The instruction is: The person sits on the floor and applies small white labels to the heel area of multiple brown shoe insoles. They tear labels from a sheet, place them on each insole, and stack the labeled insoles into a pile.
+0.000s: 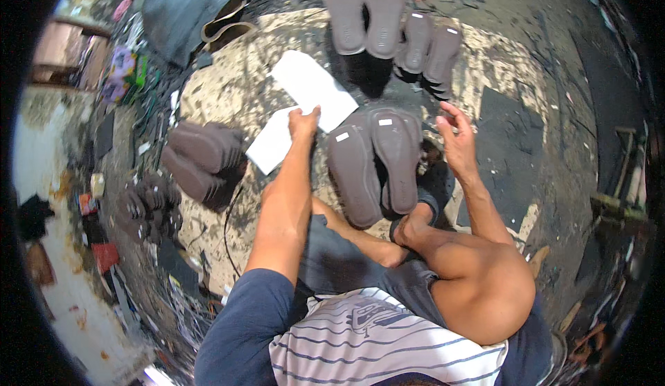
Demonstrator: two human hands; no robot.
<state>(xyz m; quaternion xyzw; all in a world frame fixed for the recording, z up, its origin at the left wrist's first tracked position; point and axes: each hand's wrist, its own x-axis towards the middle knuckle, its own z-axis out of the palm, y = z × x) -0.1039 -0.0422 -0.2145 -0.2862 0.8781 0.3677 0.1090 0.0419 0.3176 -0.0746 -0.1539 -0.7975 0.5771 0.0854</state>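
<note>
My left hand (305,121) is over two overlapping white sheets (313,90) on the floor mat, its fingers curled and pinched at the edge where they meet. My right hand (458,140) is raised with thumb and fingers apart, holding nothing I can see. Between my hands, close to my crossed legs, stand two stacks of dark brown shoe soles, the left stack (355,175) and the right stack (396,164). Each top sole bears a small white sticker near its far end.
More brown soles (365,15) with white stickers stand in stacks at the far side, with smaller ones (415,43) beside them. Unstickered soles (201,157) are piled at the left. A dark flat sheet (502,154) lies at the right. Scraps litter the floor around the stained mat (222,81).
</note>
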